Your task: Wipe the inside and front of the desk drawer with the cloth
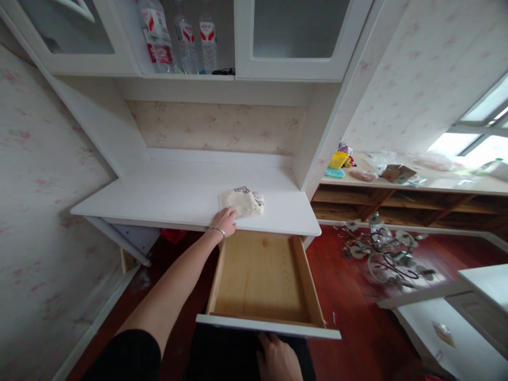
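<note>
A folded cream cloth (240, 203) with dark print lies near the front edge of the white desk (178, 185). My left hand (225, 221), with a bangle at the wrist, has its fingers closed at the cloth's near left corner. The thumb is hidden. Below the desk top, a wooden drawer (260, 275) is pulled out, with nothing visible in it. At the drawer's front panel (238, 321), my right hand (280, 361) is curled against the outer side. The panel hides some of its fingertips.
Plastic bottles (186, 39) stand on the shelf above the desk, between cabinet doors. A chandelier (391, 251) with several arms lies on the red floor to the right. Behind it, a long ledge (432, 182) holds bags and small items. A white cabinet piece (456, 328) sits at lower right.
</note>
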`<action>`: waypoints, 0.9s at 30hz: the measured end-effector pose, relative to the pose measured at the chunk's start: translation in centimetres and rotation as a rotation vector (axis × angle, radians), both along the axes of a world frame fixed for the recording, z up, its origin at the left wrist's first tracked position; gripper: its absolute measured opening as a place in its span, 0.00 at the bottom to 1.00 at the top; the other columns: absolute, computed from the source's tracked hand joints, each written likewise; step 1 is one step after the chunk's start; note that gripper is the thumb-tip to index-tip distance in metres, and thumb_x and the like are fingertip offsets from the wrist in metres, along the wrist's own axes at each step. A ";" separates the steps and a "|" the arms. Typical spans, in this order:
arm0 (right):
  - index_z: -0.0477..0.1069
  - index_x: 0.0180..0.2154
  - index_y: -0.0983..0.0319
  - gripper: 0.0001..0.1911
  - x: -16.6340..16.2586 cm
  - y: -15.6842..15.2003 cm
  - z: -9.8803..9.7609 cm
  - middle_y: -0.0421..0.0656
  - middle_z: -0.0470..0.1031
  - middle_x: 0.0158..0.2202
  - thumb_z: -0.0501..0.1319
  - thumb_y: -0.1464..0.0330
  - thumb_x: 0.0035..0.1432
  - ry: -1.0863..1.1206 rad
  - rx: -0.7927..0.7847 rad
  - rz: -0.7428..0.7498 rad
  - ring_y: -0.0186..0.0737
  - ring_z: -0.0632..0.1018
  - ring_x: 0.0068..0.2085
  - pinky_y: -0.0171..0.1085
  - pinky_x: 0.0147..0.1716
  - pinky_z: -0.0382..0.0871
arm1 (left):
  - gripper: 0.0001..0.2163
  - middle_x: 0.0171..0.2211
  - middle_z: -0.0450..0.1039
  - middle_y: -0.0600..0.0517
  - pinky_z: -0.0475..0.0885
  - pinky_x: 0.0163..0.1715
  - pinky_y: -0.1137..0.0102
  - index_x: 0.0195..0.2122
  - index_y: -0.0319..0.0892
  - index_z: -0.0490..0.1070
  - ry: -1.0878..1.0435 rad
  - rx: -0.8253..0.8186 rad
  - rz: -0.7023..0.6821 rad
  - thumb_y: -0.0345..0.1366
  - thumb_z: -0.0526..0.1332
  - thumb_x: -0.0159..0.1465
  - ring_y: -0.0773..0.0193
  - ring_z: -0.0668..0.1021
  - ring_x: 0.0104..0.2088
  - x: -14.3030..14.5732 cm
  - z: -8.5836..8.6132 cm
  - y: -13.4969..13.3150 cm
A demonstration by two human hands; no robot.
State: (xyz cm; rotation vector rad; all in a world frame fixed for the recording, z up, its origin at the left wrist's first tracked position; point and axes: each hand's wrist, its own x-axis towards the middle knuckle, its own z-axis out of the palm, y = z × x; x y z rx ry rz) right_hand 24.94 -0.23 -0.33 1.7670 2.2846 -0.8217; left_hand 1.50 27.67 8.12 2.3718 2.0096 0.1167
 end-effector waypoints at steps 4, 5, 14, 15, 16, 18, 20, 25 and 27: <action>0.70 0.51 0.57 0.23 -0.1 -0.2 -0.2 0.51 0.74 0.48 0.50 0.70 0.53 -0.004 0.023 0.027 0.51 0.79 0.37 0.44 0.34 0.73 | 0.24 0.58 0.60 0.48 0.65 0.50 0.62 0.61 0.50 0.52 -0.008 -0.085 0.039 0.35 0.49 0.63 0.58 0.70 0.52 -0.4 -0.9 0.7; 0.69 0.52 0.56 0.23 0.0 -0.2 -0.4 0.51 0.74 0.48 0.50 0.70 0.54 -0.001 0.025 0.030 0.51 0.79 0.37 0.44 0.33 0.73 | 0.24 0.57 0.61 0.47 0.66 0.49 0.62 0.61 0.50 0.51 -0.006 -0.091 0.041 0.35 0.48 0.63 0.58 0.71 0.51 -0.4 -1.1 0.7; 0.76 0.40 0.55 0.17 0.6 0.8 -1.0 0.46 0.79 0.39 0.50 0.64 0.58 0.098 -0.007 0.003 0.47 0.78 0.42 0.42 0.41 0.70 | 0.26 0.58 0.62 0.46 0.69 0.45 0.62 0.63 0.49 0.49 0.016 -0.108 0.010 0.31 0.47 0.62 0.56 0.74 0.47 -0.6 -1.6 -0.2; 0.76 0.41 0.55 0.17 0.6 0.7 -1.0 0.47 0.79 0.39 0.50 0.64 0.57 0.089 -0.004 -0.006 0.48 0.78 0.42 0.42 0.41 0.70 | 0.26 0.58 0.62 0.46 0.69 0.44 0.62 0.63 0.48 0.49 0.018 -0.111 0.009 0.31 0.47 0.62 0.56 0.74 0.47 -0.6 -1.5 -0.2; 0.76 0.42 0.55 0.17 0.5 0.5 -0.9 0.47 0.79 0.39 0.51 0.63 0.57 0.082 -0.003 -0.017 0.48 0.78 0.41 0.42 0.40 0.70 | 0.26 0.57 0.62 0.46 0.69 0.44 0.63 0.62 0.48 0.50 0.019 -0.112 0.009 0.31 0.47 0.62 0.56 0.74 0.47 -0.6 -1.4 -0.2; 0.75 0.44 0.55 0.18 0.4 -0.1 -0.7 0.46 0.78 0.42 0.51 0.63 0.57 0.077 -0.011 -0.049 0.48 0.78 0.42 0.42 0.41 0.70 | 0.26 0.57 0.63 0.46 0.69 0.44 0.64 0.62 0.48 0.51 0.024 -0.115 0.013 0.31 0.48 0.62 0.56 0.74 0.47 -0.5 -1.3 -0.2; 0.75 0.45 0.55 0.18 0.2 -0.6 -0.4 0.45 0.78 0.43 0.52 0.63 0.57 0.086 -0.024 -0.079 0.47 0.78 0.44 0.41 0.43 0.69 | 0.25 0.55 0.65 0.46 0.69 0.43 0.64 0.61 0.48 0.53 0.031 -0.115 0.020 0.32 0.49 0.61 0.57 0.75 0.46 -0.4 -1.1 0.0; 0.75 0.45 0.56 0.18 -0.1 -0.8 0.4 0.47 0.78 0.42 0.51 0.65 0.57 0.075 -0.017 -0.102 0.49 0.78 0.43 0.43 0.42 0.70 | 0.17 0.48 0.70 0.45 0.67 0.44 0.62 0.52 0.47 0.63 0.060 -0.067 0.031 0.36 0.50 0.62 0.56 0.74 0.45 -0.1 -0.8 0.6; 0.75 0.45 0.56 0.18 -0.1 -0.8 0.4 0.47 0.78 0.42 0.52 0.65 0.56 0.067 -0.017 -0.100 0.50 0.78 0.43 0.43 0.41 0.70 | 0.16 0.49 0.68 0.43 0.66 0.46 0.60 0.51 0.44 0.64 0.062 -0.021 0.026 0.39 0.51 0.62 0.53 0.72 0.48 0.2 -0.7 1.0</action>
